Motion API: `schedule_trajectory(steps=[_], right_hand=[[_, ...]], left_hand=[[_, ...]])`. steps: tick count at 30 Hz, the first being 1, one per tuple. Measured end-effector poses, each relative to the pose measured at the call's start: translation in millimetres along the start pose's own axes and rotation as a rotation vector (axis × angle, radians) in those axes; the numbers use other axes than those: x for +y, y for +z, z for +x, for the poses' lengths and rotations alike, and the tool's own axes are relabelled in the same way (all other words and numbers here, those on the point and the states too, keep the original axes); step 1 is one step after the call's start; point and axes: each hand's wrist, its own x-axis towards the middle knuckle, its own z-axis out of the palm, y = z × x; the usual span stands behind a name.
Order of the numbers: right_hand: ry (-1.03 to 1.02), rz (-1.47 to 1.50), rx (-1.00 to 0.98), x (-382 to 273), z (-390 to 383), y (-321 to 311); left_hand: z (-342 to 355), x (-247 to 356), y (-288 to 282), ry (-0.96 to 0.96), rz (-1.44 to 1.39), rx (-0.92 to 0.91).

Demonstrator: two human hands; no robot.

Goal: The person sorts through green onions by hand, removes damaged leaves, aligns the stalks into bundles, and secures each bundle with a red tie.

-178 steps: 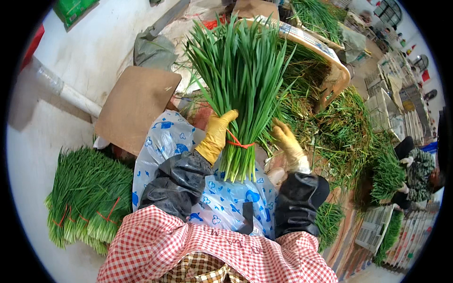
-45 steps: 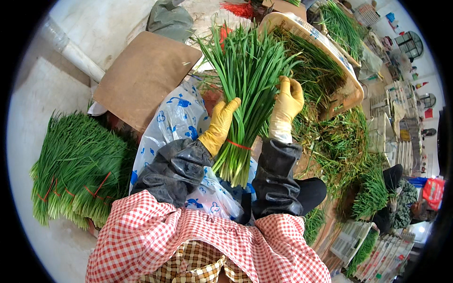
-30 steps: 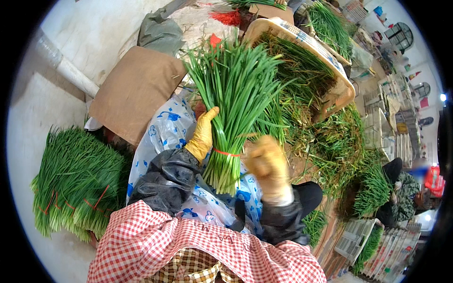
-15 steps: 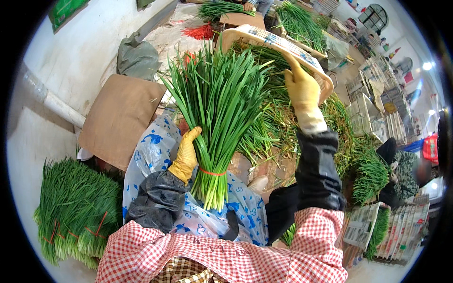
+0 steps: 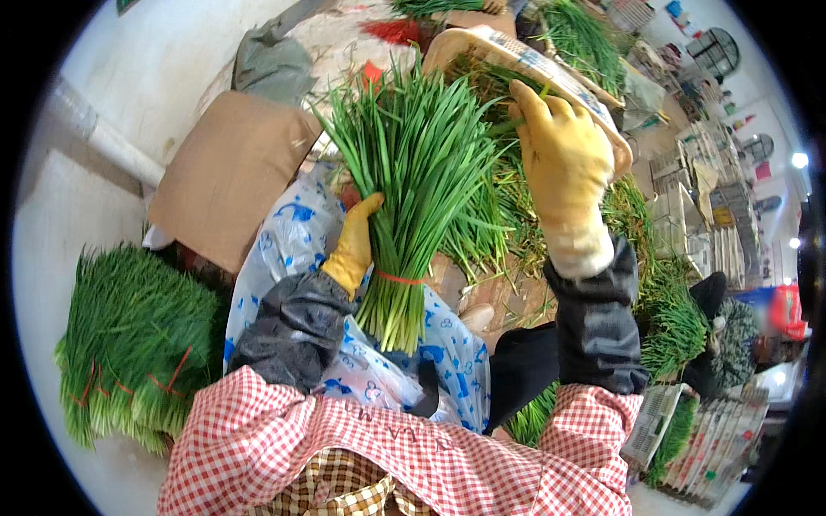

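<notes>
While the gloved left hand (image 5: pixel 351 245) is holding the green leafy bunch (image 5: pixel 417 172) from its left side, with the thumb lying against the leaves and the other fingers hiding behind, this bunch is leaning above the blue-patterned plastic sheet (image 5: pixel 456 353), its pale stalk ends pointing toward the person below an orange band (image 5: pixel 400 278). The gloved right hand (image 5: pixel 564 159) is hovering to the right of the leaves, partly covering the beige crate (image 5: pixel 490 39); its fingers are bending, but I cannot tell whether they are pinching a leaf.
</notes>
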Motion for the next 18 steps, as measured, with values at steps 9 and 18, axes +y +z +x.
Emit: schedule_trajectory(steps=[9, 18], right_hand=[[0.254, 2.138, -0.646, -83.2, -69.2, -80.9], [0.403, 0.511, -1.05, -79.2, -102.9, -72.8]], left_hand=[[-12.0, 9.2, 11.6, -0.013, -0.066, 0.097], [-11.7, 4.5, 5.3, -0.001, -0.103, 0.117]])
